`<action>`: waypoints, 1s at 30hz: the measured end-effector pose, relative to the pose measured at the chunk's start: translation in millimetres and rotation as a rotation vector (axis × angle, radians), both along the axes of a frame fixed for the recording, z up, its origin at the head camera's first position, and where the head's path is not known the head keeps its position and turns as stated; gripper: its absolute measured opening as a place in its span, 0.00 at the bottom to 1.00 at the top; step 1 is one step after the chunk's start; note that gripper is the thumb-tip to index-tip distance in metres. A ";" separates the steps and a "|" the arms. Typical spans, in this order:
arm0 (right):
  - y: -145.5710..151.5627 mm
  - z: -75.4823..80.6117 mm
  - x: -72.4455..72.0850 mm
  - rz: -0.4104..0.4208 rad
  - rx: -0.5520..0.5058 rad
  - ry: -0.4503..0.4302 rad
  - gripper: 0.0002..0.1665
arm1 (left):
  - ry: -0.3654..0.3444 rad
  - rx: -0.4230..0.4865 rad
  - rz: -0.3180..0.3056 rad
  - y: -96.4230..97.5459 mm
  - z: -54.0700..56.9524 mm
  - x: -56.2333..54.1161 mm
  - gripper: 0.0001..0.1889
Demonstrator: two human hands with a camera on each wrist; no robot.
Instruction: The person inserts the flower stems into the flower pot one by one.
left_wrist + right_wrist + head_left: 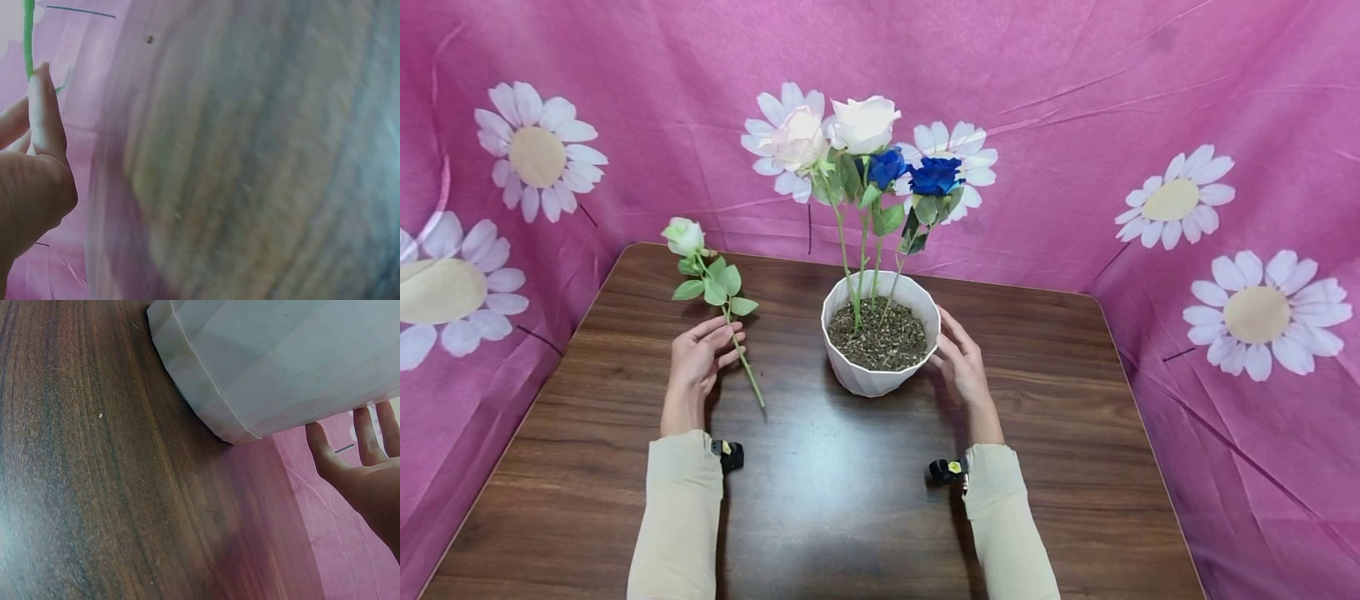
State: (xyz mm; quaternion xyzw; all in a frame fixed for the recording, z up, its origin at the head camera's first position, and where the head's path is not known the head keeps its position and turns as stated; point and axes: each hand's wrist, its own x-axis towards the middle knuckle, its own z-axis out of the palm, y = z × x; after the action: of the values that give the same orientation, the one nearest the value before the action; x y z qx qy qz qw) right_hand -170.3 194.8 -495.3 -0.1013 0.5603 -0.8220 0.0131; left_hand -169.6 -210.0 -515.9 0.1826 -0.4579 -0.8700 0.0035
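My left hand (700, 354) pinches the green stem of a white artificial rose (685, 237) with a greenish tint, held above the left part of the table. Its leafy head points away from me and the bare stem end slants toward the right. In the left wrist view the thumb presses on the stem (28, 37). Beside the white faceted flower pot (871, 382), my right hand (962, 367) rests its extended fingertips against the right wall. Soil (887, 337) fills the pot, and several roses stand in it: a pale pink one (801, 137), a white one (865, 123) and blue ones (936, 175).
The pot stands toward the back of a dark wooden table (827, 517). A pink cloth backdrop (1037, 75) with printed daisies hangs behind and on both sides. Small black cameras (727, 456) sit at the wrists, below the beige sleeves (681, 517).
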 end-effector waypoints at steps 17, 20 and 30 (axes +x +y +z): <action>3.3 -8.5 -3.8 0.035 0.006 0.065 0.32 | 0.090 0.074 0.084 19.7 29.1 -4.3 0.12; 2.6 -7.1 -2.8 0.027 0.005 0.060 0.33 | 0.096 0.083 0.107 23.9 32.7 -4.3 0.13; 0.5 0.2 0.2 0.001 0.000 -0.007 0.33 | 0.092 0.105 0.165 34.2 43.7 -7.8 0.14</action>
State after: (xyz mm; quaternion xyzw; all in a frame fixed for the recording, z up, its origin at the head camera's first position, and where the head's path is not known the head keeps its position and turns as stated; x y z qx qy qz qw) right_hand -170.2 195.2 -495.1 -0.0987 0.5601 -0.8224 0.0152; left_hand -177.4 -175.7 -472.2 0.1794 -0.3942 -0.8971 0.0868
